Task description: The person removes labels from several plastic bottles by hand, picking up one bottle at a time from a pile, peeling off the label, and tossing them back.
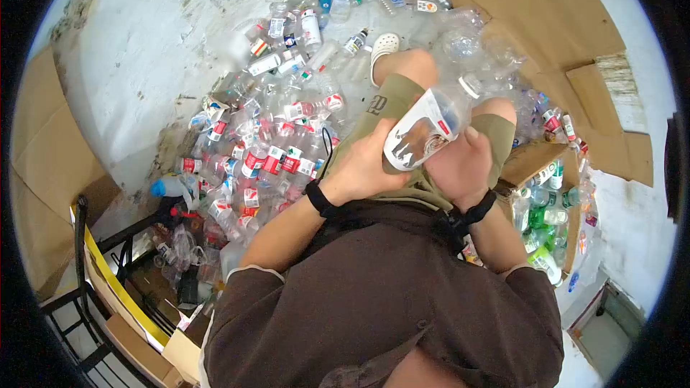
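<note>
Above my lap I hold a large clear plastic bottle (424, 129), tilted with its white cap toward the upper right. Its wide white label shows a brown and dark picture and a small red patch. My left hand (368, 165) is wrapped round the lower left side of the bottle. At the other side, my right hand (463, 165) is closed with curled fingers against the bottle's edge; its fingertips are partly hidden. Each wrist has a black band. Beneath the bottle are my khaki shorts (392, 104).
A large heap of clear bottles (273, 151), many red-labelled, covers the floor at left and ahead. A cardboard box (535, 162) at right contains green and clear bottles. Flattened cardboard (539, 21) lies at upper right. A black metal frame (79, 316) stands at lower left.
</note>
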Motion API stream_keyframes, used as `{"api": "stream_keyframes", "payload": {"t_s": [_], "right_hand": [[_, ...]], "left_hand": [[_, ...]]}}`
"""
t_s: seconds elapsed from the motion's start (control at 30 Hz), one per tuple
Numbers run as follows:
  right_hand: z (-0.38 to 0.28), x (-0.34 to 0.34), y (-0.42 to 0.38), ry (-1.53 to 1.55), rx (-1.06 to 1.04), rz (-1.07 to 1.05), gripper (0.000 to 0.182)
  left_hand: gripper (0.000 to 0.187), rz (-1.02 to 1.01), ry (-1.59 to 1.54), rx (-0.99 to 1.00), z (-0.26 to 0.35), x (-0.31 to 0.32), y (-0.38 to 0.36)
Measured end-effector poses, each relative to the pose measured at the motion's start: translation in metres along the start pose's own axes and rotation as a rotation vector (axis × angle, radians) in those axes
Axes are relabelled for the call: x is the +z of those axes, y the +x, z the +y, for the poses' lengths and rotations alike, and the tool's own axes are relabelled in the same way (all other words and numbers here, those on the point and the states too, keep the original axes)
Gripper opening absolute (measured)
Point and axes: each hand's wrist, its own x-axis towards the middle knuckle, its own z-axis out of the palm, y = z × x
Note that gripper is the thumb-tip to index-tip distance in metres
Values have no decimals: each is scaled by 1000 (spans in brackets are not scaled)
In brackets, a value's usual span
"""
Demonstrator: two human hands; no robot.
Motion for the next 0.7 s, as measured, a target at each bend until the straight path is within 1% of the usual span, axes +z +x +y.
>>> {"api": "stream_keyframes", "payload": {"t_s": [0.07,0.1,0.17,0.2,0.27,0.3,0.33,0.37,0.4,0.47,0.5,0.6,0.67,0.7], "right_hand": [[9,-4,2,-103,-137,11,67],[11,-3,-3,-75,-134,30,67],[13,-3,-2,-175,-252,53,64],[13,-4,-2,-178,-261,56,64],[14,-8,-2,-158,-326,101,57],[14,-9,-2,-160,-329,100,57],[18,-8,-13,-136,-321,170,53],[18,-11,-7,-122,-346,194,50],[19,-15,8,-119,-373,154,50],[22,-18,9,-59,-391,256,47],[21,-18,8,-55,-387,258,47],[12,-18,9,-35,-341,233,47],[3,-21,8,63,-206,196,55],[1,-18,8,70,-210,205,55]], "left_hand": [[70,37,-104,62,-5,3,1],[70,16,-99,36,0,5,-3],[69,15,-109,59,-1,7,2],[69,8,-109,66,1,8,4],[68,-29,-141,-10,6,8,6],[68,-30,-141,-6,3,12,8],[67,-22,-202,-14,1,23,1],[66,4,-232,24,-4,25,7],[66,16,-200,57,-9,17,18],[65,24,-144,35,-9,19,17],[65,22,-143,29,-8,20,15],[64,51,-41,9,-4,21,13],[65,105,112,13,3,22,12],[65,93,113,10,7,22,10]]}}
